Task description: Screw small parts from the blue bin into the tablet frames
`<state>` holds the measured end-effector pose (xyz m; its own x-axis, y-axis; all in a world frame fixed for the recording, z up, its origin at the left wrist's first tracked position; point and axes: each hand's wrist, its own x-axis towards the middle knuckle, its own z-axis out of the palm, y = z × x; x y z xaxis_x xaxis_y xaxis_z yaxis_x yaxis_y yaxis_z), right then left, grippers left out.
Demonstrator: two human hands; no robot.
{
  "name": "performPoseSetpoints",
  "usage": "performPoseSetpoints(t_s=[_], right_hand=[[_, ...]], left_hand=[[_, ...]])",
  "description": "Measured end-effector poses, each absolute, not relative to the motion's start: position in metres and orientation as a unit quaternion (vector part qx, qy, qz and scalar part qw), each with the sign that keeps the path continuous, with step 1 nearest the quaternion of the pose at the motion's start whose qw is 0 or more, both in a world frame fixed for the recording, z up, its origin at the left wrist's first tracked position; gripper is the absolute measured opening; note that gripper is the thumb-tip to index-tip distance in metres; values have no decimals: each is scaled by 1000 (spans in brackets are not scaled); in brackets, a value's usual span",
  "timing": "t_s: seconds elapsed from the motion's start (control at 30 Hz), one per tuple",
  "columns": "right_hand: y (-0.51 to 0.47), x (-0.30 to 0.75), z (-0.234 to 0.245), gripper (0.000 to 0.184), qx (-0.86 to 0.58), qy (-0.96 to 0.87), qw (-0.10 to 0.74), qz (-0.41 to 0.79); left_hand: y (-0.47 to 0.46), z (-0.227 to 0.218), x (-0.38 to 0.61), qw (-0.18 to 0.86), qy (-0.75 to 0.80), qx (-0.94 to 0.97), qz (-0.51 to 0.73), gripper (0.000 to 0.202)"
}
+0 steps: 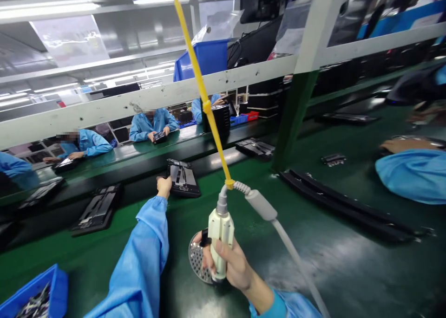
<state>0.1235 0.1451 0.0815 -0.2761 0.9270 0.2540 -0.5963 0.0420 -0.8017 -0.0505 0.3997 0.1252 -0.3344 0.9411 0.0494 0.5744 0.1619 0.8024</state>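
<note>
My left hand [163,186] reaches forward and is closed on the near left edge of a black flat electronic device [184,178] with grey inner parts showing. The device is tilted at the edge of the belt. In my right hand [234,262] is a cream electric screwdriver [220,234], its fingers wrapped round the body. A yellow strap [198,76] runs up from the screwdriver's top, and a grey cable [292,253] leads off to the right. Partly behind the right hand lies a round perforated metal dish [199,261]; its contents are too small to tell.
A blue bin [57,290] of small parts stands at lower left. Similar devices [97,209] lie along the belt. Long black strips [348,206] lie on the green bench right, near a co-worker's blue sleeve [414,174]. A green-and-white post [296,109] rises behind. Co-workers sit across.
</note>
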Motion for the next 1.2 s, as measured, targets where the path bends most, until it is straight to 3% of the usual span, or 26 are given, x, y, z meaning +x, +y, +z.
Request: performPoseSetpoints(t_s=[0.2,0.37,0.47,0.57,0.63,0.73,0.83,0.9,1.07,1.2], right_hand=[[142,137,81,59,-225,-481,571,626],[134,135,106,47,-246,-491,618,563],[119,122,129,48,-268,-498,622,541],[102,99,145,53,-279,-499,607,551],[90,81,150,54,-291,-500,582,572],[73,59,152,54,-308,-503,546,594],[61,50,149,50,-317,-520,523,597],[57,49,146,49,-324,-535,516,585],[54,52,136,52,-335,-557,510,564],[54,52,133,50,-319,-564,494,580]], left_hand=[[306,130,-140,266,732,433,454,33],[148,72,-186,357,700,394,477,47],[66,44,-183,391,673,447,440,58],[22,55,-179,358,664,573,320,59],[15,76,-188,319,661,639,231,51],[23,111,-220,197,705,652,197,34],[35,135,-263,-2,811,557,179,34],[45,140,-290,-70,867,476,132,34],[72,109,-340,90,871,481,36,46],[78,80,-360,106,839,516,137,27]])
